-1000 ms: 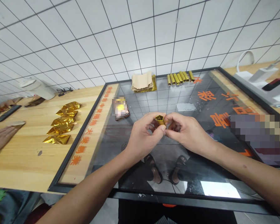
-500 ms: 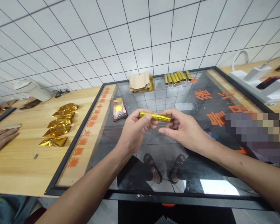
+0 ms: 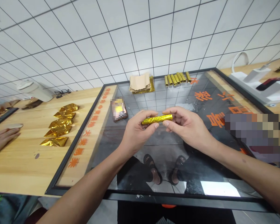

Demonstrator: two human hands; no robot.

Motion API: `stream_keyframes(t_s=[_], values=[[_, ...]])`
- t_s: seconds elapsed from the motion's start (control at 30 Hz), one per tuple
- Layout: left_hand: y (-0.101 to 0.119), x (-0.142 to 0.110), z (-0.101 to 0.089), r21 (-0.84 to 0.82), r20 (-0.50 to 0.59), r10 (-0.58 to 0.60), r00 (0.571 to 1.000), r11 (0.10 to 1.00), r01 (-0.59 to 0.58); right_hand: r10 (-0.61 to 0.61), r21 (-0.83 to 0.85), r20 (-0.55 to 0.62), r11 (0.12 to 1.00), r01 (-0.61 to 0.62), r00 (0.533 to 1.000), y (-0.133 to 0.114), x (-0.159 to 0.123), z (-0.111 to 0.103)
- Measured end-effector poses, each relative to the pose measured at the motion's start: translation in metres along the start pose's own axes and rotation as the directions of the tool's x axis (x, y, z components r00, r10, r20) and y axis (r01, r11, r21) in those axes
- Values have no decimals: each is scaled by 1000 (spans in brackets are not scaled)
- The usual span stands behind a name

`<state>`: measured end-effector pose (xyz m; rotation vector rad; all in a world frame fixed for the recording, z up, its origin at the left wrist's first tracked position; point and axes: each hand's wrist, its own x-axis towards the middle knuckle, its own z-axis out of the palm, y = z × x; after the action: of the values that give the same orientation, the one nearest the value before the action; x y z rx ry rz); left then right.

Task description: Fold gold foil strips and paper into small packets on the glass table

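A shiny gold foil roll (image 3: 156, 119) is held level above the dark glass panel (image 3: 121, 168). My left hand (image 3: 138, 127) is closed around its left end, thumb in front and fingers behind. At the right end, the fingers and thumb of my right hand (image 3: 185, 123) pinch the roll's tip. Several similar gold rolls (image 3: 175, 79) lie side by side at the panel's far edge. Left of them sits a stack of brown paper sheets (image 3: 140, 83) on gold foil. A small dark packet (image 3: 119, 109), partly blurred out, lies beyond my left hand.
Several folded gold foil pieces (image 3: 58, 128) lie on the wooden table (image 3: 18, 168) at left, near another person's hand (image 3: 3, 140). A white cup (image 3: 36, 90) and glasses (image 3: 62, 92) stand by the tiled wall. A white power strip (image 3: 254, 85) is at right.
The gold roll has tilted, its right end rising and its left end dropping. My left thumb has slid off its top to the near side. My right thumb has come up to the roll.
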<state>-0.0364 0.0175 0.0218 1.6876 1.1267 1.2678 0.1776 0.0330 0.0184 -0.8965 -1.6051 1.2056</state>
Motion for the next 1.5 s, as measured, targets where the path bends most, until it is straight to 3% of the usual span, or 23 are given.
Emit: stream_keyframes(t_s=[0.33,0.6,0.77,0.93,1.27,1.5], values=[[4,-1,0,224,13,181,983,958,-179,-16,6,5,1000,16,1000,1,1,-1],[-3,1,0,134,13,86,996,987,-87,19,26,-8,999,-19,1000,-1,0,0],[-4,1,-2,232,126,109,986,963,-136,-14,-57,0,998,14,1000,-3,-1,1],[-2,2,-1,188,261,105,960,969,-157,-63,-107,4,992,63,998,-8,-2,0],[0,1,3,194,275,125,953,964,-182,-123,-243,26,962,125,992,-18,-4,1],[-1,-1,4,219,293,75,953,965,-143,-115,-267,57,955,126,992,-15,-3,0]])
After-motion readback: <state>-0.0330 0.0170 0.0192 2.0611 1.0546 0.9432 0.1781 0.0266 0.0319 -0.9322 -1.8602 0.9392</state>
